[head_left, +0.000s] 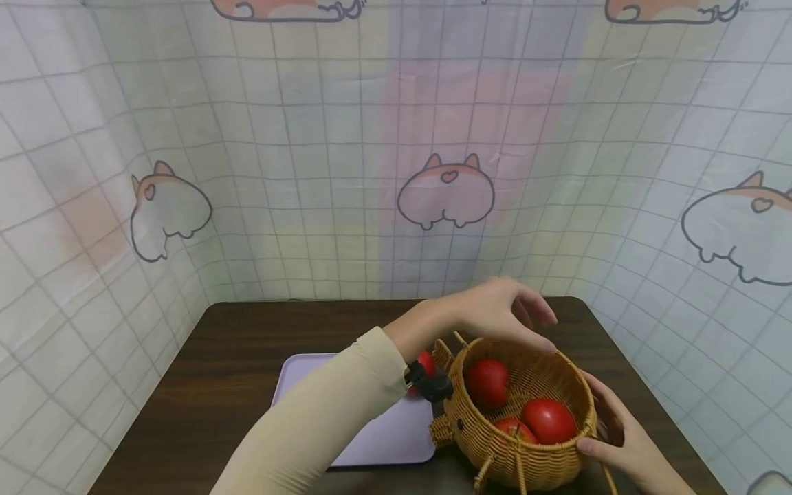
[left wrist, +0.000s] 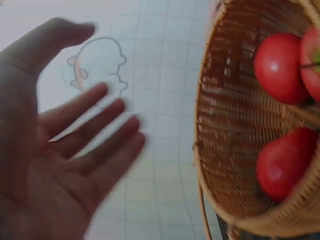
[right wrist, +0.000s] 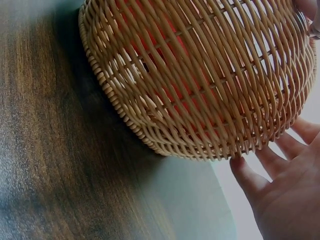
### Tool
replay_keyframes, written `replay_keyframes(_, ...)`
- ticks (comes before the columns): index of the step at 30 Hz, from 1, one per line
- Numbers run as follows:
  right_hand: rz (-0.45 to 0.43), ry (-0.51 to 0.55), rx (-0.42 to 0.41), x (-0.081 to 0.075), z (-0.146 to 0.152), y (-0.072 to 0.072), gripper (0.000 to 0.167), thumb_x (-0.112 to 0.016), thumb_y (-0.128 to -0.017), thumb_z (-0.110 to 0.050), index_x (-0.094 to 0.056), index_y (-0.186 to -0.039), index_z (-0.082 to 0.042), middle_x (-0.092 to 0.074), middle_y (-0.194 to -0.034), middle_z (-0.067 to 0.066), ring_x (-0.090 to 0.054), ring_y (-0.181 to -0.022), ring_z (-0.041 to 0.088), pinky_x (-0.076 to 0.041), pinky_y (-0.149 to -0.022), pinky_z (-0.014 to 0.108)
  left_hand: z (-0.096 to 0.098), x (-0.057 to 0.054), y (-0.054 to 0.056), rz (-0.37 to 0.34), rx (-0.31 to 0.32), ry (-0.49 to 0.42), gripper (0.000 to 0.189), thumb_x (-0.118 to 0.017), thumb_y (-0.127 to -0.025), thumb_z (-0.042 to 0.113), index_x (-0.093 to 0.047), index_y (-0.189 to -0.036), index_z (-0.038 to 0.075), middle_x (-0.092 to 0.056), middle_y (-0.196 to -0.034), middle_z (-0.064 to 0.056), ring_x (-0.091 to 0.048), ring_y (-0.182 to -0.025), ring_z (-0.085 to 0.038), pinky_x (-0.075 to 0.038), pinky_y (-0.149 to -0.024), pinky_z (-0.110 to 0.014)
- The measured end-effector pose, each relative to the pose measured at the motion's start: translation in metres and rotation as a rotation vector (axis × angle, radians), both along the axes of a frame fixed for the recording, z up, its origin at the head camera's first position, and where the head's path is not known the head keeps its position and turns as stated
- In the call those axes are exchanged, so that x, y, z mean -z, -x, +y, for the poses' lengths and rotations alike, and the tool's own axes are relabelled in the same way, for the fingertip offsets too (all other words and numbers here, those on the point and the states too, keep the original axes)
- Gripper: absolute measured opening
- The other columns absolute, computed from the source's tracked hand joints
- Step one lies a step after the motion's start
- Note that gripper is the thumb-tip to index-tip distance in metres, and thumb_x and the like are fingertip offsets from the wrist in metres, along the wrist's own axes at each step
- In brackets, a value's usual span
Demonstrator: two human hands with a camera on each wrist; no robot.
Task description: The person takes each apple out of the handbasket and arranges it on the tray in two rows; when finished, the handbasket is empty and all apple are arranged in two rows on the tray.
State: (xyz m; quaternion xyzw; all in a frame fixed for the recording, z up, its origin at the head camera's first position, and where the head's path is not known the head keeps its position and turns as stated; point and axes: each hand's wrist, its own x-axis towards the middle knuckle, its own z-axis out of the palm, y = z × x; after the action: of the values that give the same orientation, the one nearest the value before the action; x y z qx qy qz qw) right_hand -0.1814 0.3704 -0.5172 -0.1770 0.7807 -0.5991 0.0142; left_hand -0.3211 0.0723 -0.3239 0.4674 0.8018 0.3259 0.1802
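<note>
A duck-like wicker basket (head_left: 526, 467) holds three red apples, one apple (head_left: 488, 383) toward the left side and another apple (head_left: 548, 421) nearer the front. My left hand (head_left: 504, 313) hovers over the basket's far rim, fingers loosely bent and nothing in them. In the left wrist view its palm and spread fingers appear beside the basket, apart from it. My right hand (head_left: 619, 436) holds the basket's right side, thumb at the rim and fingers along the outer wall. Fingertips (right wrist: 240, 165) meet the weave in the right wrist view.
A lilac tray (head_left: 396, 433) lies left of the basket, partly covered by my left sleeve. Another red apple (head_left: 425, 364) shows behind the left wrist, over the tray's right side. The dark wooden table (head_left: 185, 399) ends at a grid-patterned curtain (head_left: 322, 172).
</note>
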Motion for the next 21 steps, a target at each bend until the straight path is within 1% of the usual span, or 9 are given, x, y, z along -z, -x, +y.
replay_keyframes(1,0.002,0.004,-0.001,0.001,0.000,0.001,0.088,-0.063,-0.105,0.002,-0.018,-0.178,-0.015,-0.040,-0.173,-0.018,-0.046,-0.147,-0.013,-0.048,-0.106,0.011,0.006,-0.001,0.000,-0.007,0.018,0.062,0.045,-0.088,-0.093,0.048,-0.077,-0.133,0.032,-0.073,-0.122,0.021,-0.068,-0.114,0.002,-0.057,-0.094,-0.016)
replay_keyframes(4,0.006,0.017,-0.009,0.003,0.001,0.002,0.089,-0.063,-0.104,0.004,-0.018,-0.178,-0.015,-0.040,-0.173,-0.018,-0.046,-0.148,-0.013,-0.048,-0.105,0.011,0.020,-0.003,0.000,-0.027,0.078,0.243,0.049,-0.086,-0.095,0.048,-0.076,-0.138,0.028,-0.073,-0.126,0.018,-0.065,-0.114,0.004,-0.055,-0.096,-0.014)
replay_keyframes(7,0.009,0.023,-0.011,0.005,0.001,0.003,0.089,-0.063,-0.104,0.005,-0.018,-0.178,-0.015,-0.039,-0.172,-0.020,-0.045,-0.148,-0.014,-0.047,-0.106,0.010,0.030,0.002,-0.002,-0.056,0.095,0.377,0.053,-0.086,-0.094,0.047,-0.074,-0.142,0.028,-0.072,-0.129,0.019,-0.062,-0.115,0.005,-0.054,-0.096,-0.015)
replay_keyframes(8,0.011,0.022,-0.012,0.005,0.001,0.002,0.089,-0.062,-0.104,0.005,-0.017,-0.178,-0.015,-0.039,-0.172,-0.021,-0.044,-0.148,-0.015,-0.046,-0.106,0.009,0.033,0.004,-0.002,-0.074,0.093,0.404,0.053,-0.086,-0.094,0.046,-0.074,-0.141,0.028,-0.071,-0.129,0.018,-0.062,-0.116,0.005,-0.054,-0.096,-0.015)
replay_keyframes(10,0.017,0.022,-0.011,0.005,0.001,0.002,0.089,-0.062,-0.104,0.006,-0.017,-0.178,-0.014,-0.039,-0.172,-0.021,-0.043,-0.148,-0.016,-0.046,-0.106,0.008,0.039,0.009,-0.004,-0.133,0.069,0.442,0.050,-0.088,-0.092,0.043,-0.075,-0.139,0.029,-0.070,-0.130,0.019,-0.062,-0.117,0.004,-0.056,-0.097,-0.018)
replay_keyframes(13,0.023,0.021,-0.011,0.004,0.001,0.002,0.089,-0.062,-0.103,0.006,-0.017,-0.178,-0.013,-0.039,-0.172,-0.020,-0.044,-0.148,-0.015,-0.046,-0.107,0.008,0.048,0.017,-0.004,-0.209,0.042,0.493,0.048,-0.088,-0.091,0.040,-0.075,-0.137,0.032,-0.068,-0.135,0.022,-0.061,-0.121,0.003,-0.058,-0.098,-0.022)
replay_keyframes(15,0.022,0.022,-0.011,0.004,0.000,0.002,0.089,-0.062,-0.104,0.006,-0.017,-0.178,-0.013,-0.040,-0.171,-0.020,-0.044,-0.148,-0.015,-0.046,-0.107,0.009,0.053,0.020,-0.002,-0.269,0.044,0.525,0.051,-0.087,-0.092,0.038,-0.074,-0.141,0.031,-0.067,-0.138,0.022,-0.061,-0.126,0.001,-0.058,-0.101,-0.024)
replay_keyframes(19,0.023,0.029,-0.017,0.004,0.000,0.001,0.089,-0.062,-0.104,0.006,-0.017,-0.178,-0.013,-0.039,-0.172,-0.019,-0.043,-0.148,-0.015,-0.047,-0.107,0.010,0.065,0.028,0.006,-0.353,0.078,0.599,0.058,-0.084,-0.095,0.035,-0.069,-0.151,0.029,-0.068,-0.140,0.020,-0.063,-0.136,-0.004,-0.058,-0.106,-0.025)
replay_keyframes(21,0.028,0.039,-0.024,0.004,0.001,0.000,0.089,-0.061,-0.104,0.007,-0.016,-0.178,-0.013,-0.039,-0.172,-0.019,-0.044,-0.149,-0.014,-0.047,-0.107,0.010,0.072,0.033,0.010,-0.400,0.082,0.630,0.061,-0.082,-0.096,0.034,-0.066,-0.155,0.029,-0.067,-0.144,0.019,-0.063,-0.141,-0.007,-0.058,-0.109,-0.026)
